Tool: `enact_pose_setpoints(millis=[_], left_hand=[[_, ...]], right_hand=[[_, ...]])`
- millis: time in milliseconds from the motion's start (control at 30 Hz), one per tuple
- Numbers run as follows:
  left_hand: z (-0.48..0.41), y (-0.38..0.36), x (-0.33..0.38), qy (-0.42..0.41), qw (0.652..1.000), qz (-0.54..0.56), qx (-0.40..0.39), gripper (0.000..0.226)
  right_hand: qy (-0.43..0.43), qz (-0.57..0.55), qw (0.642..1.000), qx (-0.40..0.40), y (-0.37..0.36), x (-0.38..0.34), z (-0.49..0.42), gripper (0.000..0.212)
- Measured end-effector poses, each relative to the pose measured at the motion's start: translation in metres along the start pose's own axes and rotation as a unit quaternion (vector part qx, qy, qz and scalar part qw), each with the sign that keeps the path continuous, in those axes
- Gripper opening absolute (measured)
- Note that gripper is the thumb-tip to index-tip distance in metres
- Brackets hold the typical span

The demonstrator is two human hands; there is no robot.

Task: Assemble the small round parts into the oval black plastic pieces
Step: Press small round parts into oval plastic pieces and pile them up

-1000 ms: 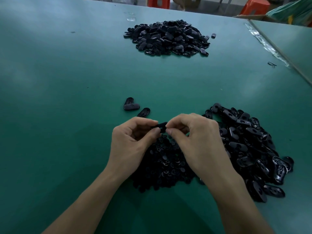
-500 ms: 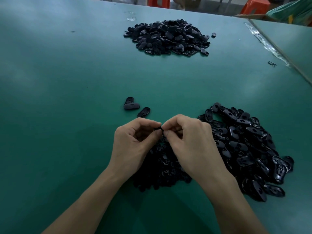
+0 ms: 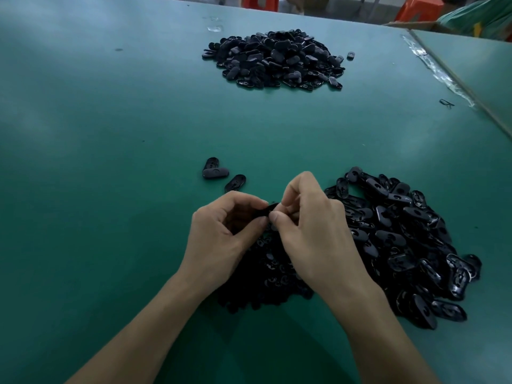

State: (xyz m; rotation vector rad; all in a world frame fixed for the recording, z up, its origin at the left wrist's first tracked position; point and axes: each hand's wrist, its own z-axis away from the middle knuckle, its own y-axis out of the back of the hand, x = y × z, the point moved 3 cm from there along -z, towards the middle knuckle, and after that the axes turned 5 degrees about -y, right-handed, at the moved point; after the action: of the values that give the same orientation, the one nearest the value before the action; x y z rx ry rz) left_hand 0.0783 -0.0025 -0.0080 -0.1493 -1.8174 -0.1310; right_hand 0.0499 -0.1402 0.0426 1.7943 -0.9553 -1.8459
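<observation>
Head view: L hand [image 3: 221, 234] & R hand [image 3: 313, 236], fingers curled, both pinch one oval black piece [image 3: 270, 207] btwn them, over small round parts pile [image 3: 273, 275] on green surface [image 3: 110, 189]; oval pieces heap [image 3: 401, 245] just to R.

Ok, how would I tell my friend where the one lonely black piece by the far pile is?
Start at the green table, then find the far heap of black oval pieces near its back edge. Just off the heap's right side lies a single oval piece. Unlike the rest, it sits alone on the green, touching no other piece.
</observation>
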Motion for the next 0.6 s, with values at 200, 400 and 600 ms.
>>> enact_pose_setpoints(millis=[200, 400, 600], left_hand=[[0.001, -0.001, 0.0, -0.002, 1.0, -0.012, 0.008, 0.029], [0.001, -0.002, 0.002, -0.016, 0.998, -0.052, 0.012, 0.027], [0.001, 0.0, 0.003, -0.023, 0.998, -0.054, 0.02, 0.021]], right_hand=[[0.018, 0.029, 0.999, 0.013, -0.002, -0.01, 0.006, 0.027], [0.014, 0.044, 0.998, 0.03, -0.005, -0.017, 0.009, 0.023], [-0.012, 0.039, 0.999, 0.001, -0.004, -0.015, 0.01, 0.021]])
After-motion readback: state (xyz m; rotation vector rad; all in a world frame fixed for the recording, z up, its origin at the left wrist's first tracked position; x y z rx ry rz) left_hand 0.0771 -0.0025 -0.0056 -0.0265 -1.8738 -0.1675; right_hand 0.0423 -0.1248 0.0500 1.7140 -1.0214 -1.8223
